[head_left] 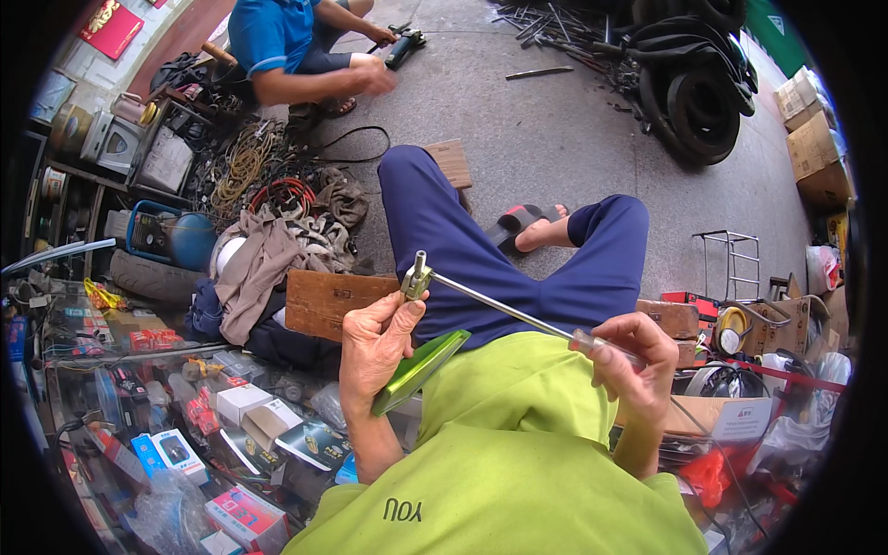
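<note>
My left hand [375, 347] pinches a small olive-metallic fitting [416, 281] with a short threaded silver post sticking up from it. Beneath that hand, by the wrist, is a flat, glossy green piece [424, 368] with a dark edge; whether it joins the fitting is hidden by my fingers. My right hand [636, 356] is closed round the clear handle of a long screwdriver [504, 306]. Its steel shaft slants up to the left, and the tip meets the side of the fitting. Both hands are above my lap.
At left, a glass counter [69, 370] bears boxes and small packets. A wooden bench [338, 303] is beneath me. Cables and rags [268, 227] are heaped beyond. Another person [296, 55] sits at the far left near a power tool. Black tyres [698, 106] lie far right.
</note>
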A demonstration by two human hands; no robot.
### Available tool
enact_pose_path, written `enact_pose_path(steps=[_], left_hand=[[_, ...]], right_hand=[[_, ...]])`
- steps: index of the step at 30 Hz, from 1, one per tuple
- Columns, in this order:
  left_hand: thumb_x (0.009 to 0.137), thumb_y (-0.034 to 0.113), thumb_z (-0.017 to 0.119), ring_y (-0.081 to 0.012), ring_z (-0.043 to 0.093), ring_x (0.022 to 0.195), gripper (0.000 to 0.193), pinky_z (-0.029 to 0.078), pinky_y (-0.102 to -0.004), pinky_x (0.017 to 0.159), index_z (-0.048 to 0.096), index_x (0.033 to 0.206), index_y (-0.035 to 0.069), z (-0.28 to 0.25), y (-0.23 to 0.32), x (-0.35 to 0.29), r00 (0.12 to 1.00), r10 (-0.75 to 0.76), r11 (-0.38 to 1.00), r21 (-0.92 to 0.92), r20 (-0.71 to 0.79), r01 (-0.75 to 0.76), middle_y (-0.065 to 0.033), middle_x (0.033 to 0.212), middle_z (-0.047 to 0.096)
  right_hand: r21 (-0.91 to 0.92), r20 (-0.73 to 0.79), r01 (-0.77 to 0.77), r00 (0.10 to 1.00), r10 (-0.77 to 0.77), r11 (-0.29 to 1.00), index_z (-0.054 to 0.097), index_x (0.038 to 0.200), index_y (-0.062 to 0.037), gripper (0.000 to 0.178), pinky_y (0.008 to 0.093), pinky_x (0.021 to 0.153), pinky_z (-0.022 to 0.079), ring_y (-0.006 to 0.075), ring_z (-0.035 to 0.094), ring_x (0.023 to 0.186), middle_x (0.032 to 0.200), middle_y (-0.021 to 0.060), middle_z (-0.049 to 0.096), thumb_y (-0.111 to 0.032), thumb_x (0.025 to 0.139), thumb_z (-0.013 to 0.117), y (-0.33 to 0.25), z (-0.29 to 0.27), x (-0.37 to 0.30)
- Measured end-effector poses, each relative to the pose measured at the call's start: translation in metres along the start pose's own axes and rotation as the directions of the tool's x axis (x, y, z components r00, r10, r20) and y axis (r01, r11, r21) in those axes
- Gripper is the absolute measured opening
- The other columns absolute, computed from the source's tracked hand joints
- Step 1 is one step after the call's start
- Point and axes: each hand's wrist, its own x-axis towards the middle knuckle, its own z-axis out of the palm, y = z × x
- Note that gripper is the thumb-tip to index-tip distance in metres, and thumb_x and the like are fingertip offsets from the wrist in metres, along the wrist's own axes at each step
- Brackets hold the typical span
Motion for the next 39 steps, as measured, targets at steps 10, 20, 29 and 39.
enact_pose_path(steps=[10, 20, 29, 39], left_hand=[[0.09, 0.022, 0.07, -0.0013, 0.04, 0.048, 0.028, 0.03, -0.0197, 0.045, 0.071, 0.106, -0.001, 0.003, 0.003, 0.0, 1.0, -0.03, 0.999, 0.031, -0.002, 0.03, 0.0042, 0.063, 0.055], [0.092, 0.025, 0.067, -0.0017, 0.041, 0.047, 0.029, 0.031, -0.0203, 0.045, 0.07, 0.104, -0.002, 0.001, 0.0, 0.001, 0.999, -0.035, 0.999, 0.01, -0.008, 0.035, 0.0037, 0.064, 0.055], [0.093, 0.019, 0.065, -0.0029, 0.04, 0.046, 0.036, 0.037, -0.0201, 0.045, 0.061, 0.124, -0.001, 0.005, -0.014, 0.006, 1.0, 0.009, 0.965, -0.261, 0.008, -0.006, 0.0039, 0.064, 0.051], [0.095, 0.015, 0.062, -0.0046, 0.042, 0.044, 0.033, 0.04, -0.0208, 0.046, 0.061, 0.125, 0.002, -0.011, -0.024, 0.011, 0.997, -0.031, 0.915, -0.405, -0.072, -0.001, 0.0037, 0.056, 0.047]], right_hand=[[0.105, 0.019, -0.08, 0.997, 0.078, 0.991, 0.059, 0.099, 0.0041, 0.029, 0.0172, 0.048, 0.042, 0.0054, 0.055, 0.053, 0.075, 0.0077, 0.068, -0.014, 0.083, 0.076, 0.002, -0.003, 0.008], [-0.195, 0.107, -0.109, 0.986, 0.132, 0.975, 0.068, 0.091, 0.0054, 0.026, 0.0202, 0.046, 0.045, 0.0088, 0.063, 0.056, 0.068, 0.0067, 0.068, -0.02, 0.086, 0.073, -0.006, -0.006, 0.007], [-0.264, 0.003, 0.084, 0.996, -0.086, 0.961, 0.068, 0.09, 0.0058, 0.021, 0.0221, 0.053, 0.049, 0.0102, 0.063, 0.057, 0.067, 0.008, 0.068, -0.013, 0.085, 0.073, -0.009, 0.004, -0.001], [-0.327, -0.058, 0.156, 0.981, -0.184, 0.932, 0.069, 0.087, 0.0031, 0.016, 0.0214, 0.052, 0.046, 0.0093, 0.062, 0.054, 0.064, 0.0067, 0.067, -0.012, 0.082, 0.074, -0.012, 0.006, -0.008]])
